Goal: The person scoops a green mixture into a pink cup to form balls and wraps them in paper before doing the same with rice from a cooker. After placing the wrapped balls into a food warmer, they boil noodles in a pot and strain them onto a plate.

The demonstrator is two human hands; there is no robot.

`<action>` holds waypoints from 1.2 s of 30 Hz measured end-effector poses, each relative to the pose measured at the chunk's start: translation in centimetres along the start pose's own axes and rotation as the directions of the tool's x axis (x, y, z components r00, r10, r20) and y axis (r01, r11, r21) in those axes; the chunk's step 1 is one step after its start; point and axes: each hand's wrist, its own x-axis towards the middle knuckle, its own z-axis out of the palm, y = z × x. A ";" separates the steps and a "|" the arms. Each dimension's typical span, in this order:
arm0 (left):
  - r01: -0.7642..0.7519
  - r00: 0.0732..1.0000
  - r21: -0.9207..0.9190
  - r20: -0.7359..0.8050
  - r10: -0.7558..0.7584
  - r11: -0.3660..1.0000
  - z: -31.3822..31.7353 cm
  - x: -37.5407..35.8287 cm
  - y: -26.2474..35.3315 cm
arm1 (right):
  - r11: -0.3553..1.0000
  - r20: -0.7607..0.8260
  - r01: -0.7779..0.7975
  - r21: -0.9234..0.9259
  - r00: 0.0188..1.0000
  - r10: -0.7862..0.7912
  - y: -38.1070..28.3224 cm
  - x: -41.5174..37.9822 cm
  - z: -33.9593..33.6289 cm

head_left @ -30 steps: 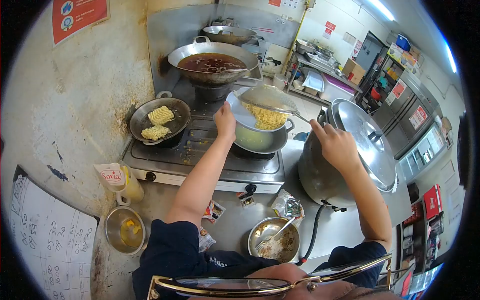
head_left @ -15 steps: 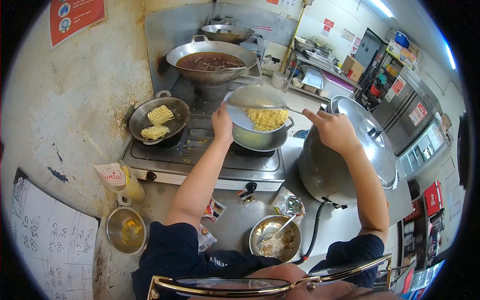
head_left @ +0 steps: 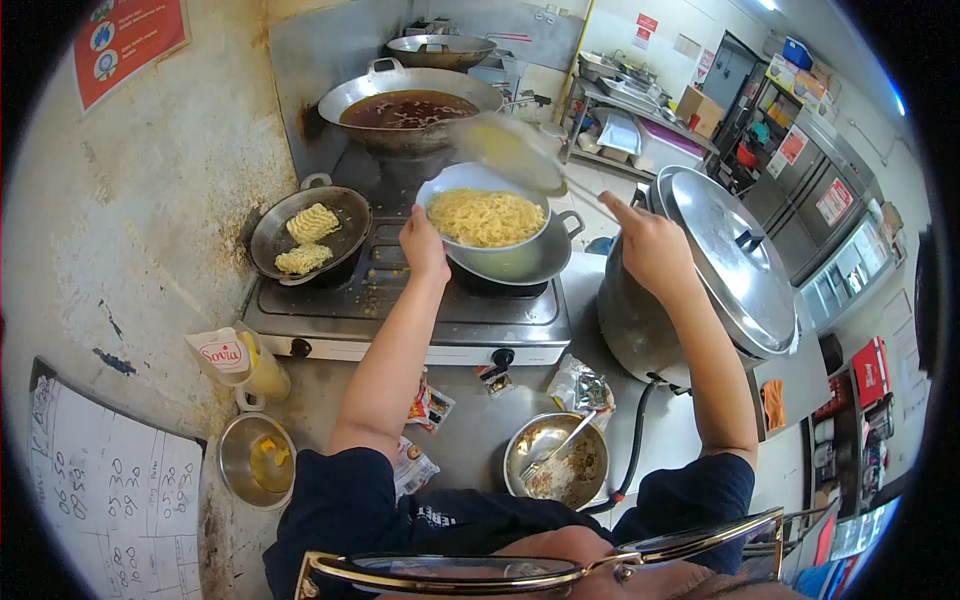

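My left hand [head_left: 424,246] grips the left rim of a white bowl [head_left: 432,187] heaped with yellow noodles [head_left: 485,218]. The bowl is above a metal wok [head_left: 545,258] holding pale liquid on the right burner. In my right hand [head_left: 654,246] is the handle of a wide skimmer [head_left: 512,155], its head blurred above the bowl's far rim. On the left burner a dark pan [head_left: 270,238] holds two pieces of noodle cake [head_left: 313,224].
Behind sits a large wok [head_left: 345,105] of brown liquid. A big lidded pot [head_left: 640,320] stands at the right. Nearer are a metal bowl with a fork [head_left: 520,445], opened packets [head_left: 430,405], a jug [head_left: 265,378] and a small steel bowl [head_left: 232,455].
The skimmer has lifted off the bowl and blurs in motion, uncovering more noodles. The bowl sits slightly further left in view, and the whole view has shifted a little.
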 end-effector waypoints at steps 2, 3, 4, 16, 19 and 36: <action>-0.021 0.999 0.063 -0.037 0.023 0.998 -0.3 0.2 0.3 | 0.995 -0.003 -0.089 0.040 0.996 0.089 0.2 0.2 0.4; -0.015 0.999 0.068 -0.038 0.017 0.998 -0.3 0.2 0.5 | 0.983 -0.007 -0.168 0.079 0.986 0.169 0.4 0.4 0.6; -0.002 0.998 0.094 -0.069 0.009 0.996 -0.4 0.3 0.6 | 0.933 0.027 -0.263 0.247 0.964 0.265 0.6 0.5 0.7; -0.188 0.969 0.076 -0.148 0.198 0.979 -9.4 -3.8 5.4 | 0.878 0.317 -0.477 0.037 0.839 0.442 4.9 -2.9 16.4; -0.192 0.963 0.052 -0.181 0.198 0.980 -12.0 -5.4 6.5 | 0.869 0.327 -0.404 0.284 0.893 0.309 5.4 -3.5 19.3; -0.163 0.959 0.097 -0.217 0.180 0.982 -15.0 -8.9 7.8 | -0.528 0.907 -0.746 0.407 0.397 0.138 1.3 -3.0 18.8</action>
